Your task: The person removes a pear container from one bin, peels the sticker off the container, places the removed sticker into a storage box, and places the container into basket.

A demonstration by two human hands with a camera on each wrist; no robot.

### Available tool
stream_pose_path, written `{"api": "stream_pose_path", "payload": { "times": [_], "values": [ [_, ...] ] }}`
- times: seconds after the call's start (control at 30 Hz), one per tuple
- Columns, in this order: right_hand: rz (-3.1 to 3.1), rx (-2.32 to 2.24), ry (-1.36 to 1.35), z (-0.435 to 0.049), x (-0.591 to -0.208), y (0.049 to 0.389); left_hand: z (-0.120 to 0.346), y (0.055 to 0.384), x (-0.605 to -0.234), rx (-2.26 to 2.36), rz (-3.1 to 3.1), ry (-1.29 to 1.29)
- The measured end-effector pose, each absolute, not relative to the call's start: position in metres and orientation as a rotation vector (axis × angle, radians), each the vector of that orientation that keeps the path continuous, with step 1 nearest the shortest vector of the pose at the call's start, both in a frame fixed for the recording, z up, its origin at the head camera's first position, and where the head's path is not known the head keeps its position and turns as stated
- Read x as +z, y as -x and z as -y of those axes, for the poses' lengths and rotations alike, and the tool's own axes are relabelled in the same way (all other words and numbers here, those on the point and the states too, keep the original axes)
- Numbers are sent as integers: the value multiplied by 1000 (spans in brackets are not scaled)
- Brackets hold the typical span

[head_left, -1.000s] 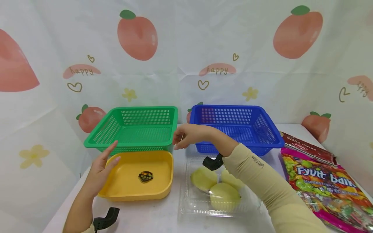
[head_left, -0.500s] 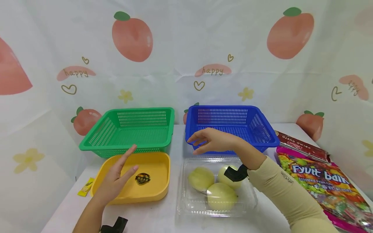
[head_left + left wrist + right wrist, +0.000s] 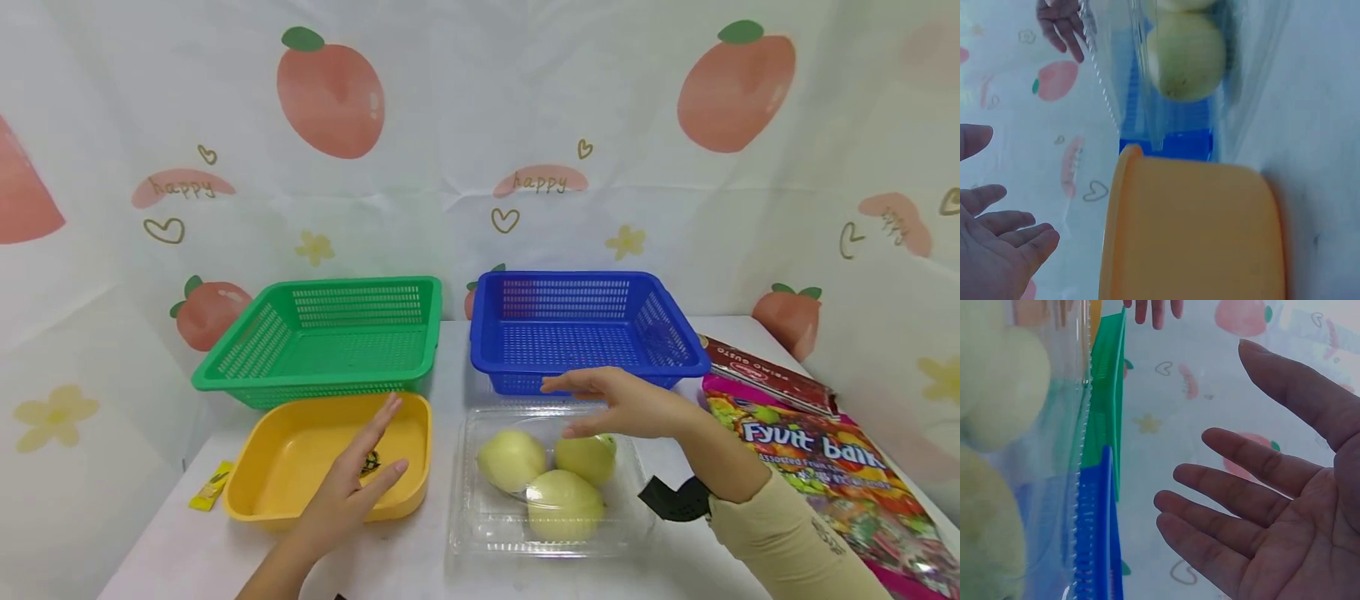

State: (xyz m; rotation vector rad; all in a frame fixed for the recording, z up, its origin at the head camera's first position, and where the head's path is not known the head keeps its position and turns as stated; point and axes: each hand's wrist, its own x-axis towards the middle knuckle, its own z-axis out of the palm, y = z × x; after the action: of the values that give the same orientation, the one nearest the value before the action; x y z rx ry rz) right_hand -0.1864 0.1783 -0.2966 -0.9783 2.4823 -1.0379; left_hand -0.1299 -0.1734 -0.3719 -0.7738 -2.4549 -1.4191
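Observation:
My left hand (image 3: 348, 483) hovers over the right part of the yellow tray (image 3: 262, 467), fingers extended and holding nothing. In the left wrist view its fingers are spread beside the tray's wall. My right hand (image 3: 630, 404) is above the back right corner of a clear plastic box (image 3: 480, 533), palm down and fingers spread; the right wrist view shows nothing in it. Three pale yellow-green round fruits (image 3: 564, 504) lie inside the box. A small yellow packet (image 3: 212, 486) lies on the table left of the tray.
Behind the tray stands a green basket (image 3: 360, 354), and right of it a blue basket (image 3: 562, 337). At the right lie a colourful candy bag (image 3: 832, 475) and a dark red packet (image 3: 772, 377). A printed cloth hangs behind the table.
My right hand has moved right and toward me, from between the baskets to over the clear box. My left hand has shifted right across the tray, bringing the yellow packet into sight.

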Motion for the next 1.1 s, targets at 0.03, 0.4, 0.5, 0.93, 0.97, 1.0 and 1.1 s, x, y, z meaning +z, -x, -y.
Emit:
{"api": "stream_pose_path", "payload": {
  "times": [0.03,0.4,0.5,0.93,0.97,1.0,1.1],
  "values": [
    [-2490,-1041,970,-181,-299,184,171,129,-373,-1429,2439,785],
    [-2578,-1080,993,-209,-322,156,150,119,-385,-1530,2305,868],
    [-2614,-1121,990,-215,-328,149,146,117,-389,-1561,2280,883],
    [-2576,-1465,1101,-229,-368,128,132,113,-400,-1589,2322,916],
    [-2578,-1479,1093,-229,-371,127,131,113,-400,-1597,2313,925],
    [-2572,-1499,1102,-230,-374,126,130,112,-401,-1608,2302,937],
    [-2541,-1561,1087,-231,-382,123,127,111,-403,-1629,2304,941]
  ]
}}
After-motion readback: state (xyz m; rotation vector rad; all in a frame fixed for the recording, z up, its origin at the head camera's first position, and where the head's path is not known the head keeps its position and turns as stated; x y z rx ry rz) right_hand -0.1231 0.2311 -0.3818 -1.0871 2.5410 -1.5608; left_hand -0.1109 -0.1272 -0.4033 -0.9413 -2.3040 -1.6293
